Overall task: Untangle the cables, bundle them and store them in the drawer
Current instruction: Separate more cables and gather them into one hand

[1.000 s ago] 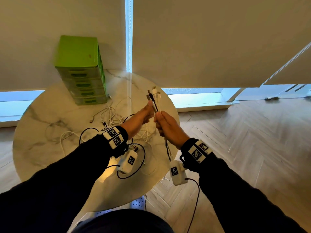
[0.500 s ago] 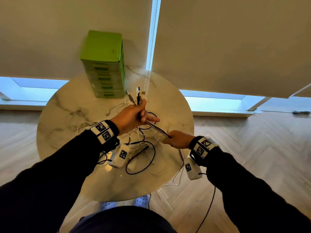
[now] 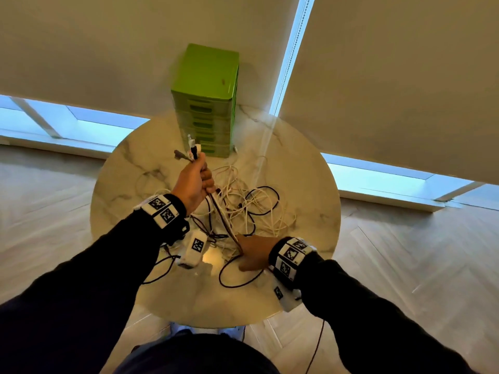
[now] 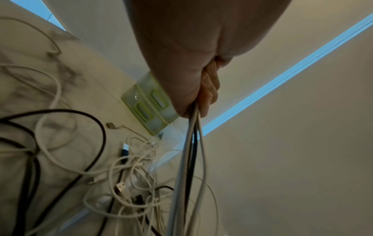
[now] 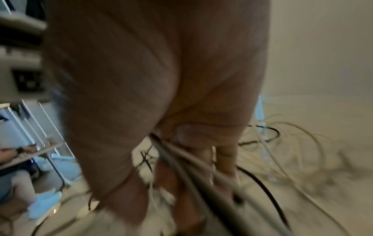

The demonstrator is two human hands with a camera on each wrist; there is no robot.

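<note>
My left hand [image 3: 198, 178] is raised over the table and grips a bunch of white and black cables [image 3: 221, 211] just below their plug ends [image 3: 192, 150], which stick up past the fist. In the left wrist view the held cables [image 4: 189, 159] hang taut from the left hand [image 4: 201, 99]. They run down to my right hand [image 3: 252, 252], low over the table's near side, whose fingers curl round the same cables [image 5: 189, 167]. A loose tangle of white and black cables [image 3: 256, 209] lies on the tabletop. The green drawer unit [image 3: 206, 103] stands at the table's far edge, its drawers closed.
The round marble table [image 3: 310, 190] stands against roller blinds, with wooden floor [image 3: 405, 252] all around. Wrist camera boxes and their black leads hang below both wrists. In the right wrist view a seated person [image 5: 18, 180] shows off to the left.
My right hand has slid down the cables from beside the left hand to low over the table's near side. The left hand kept the plug ends up, now in front of the drawer unit.
</note>
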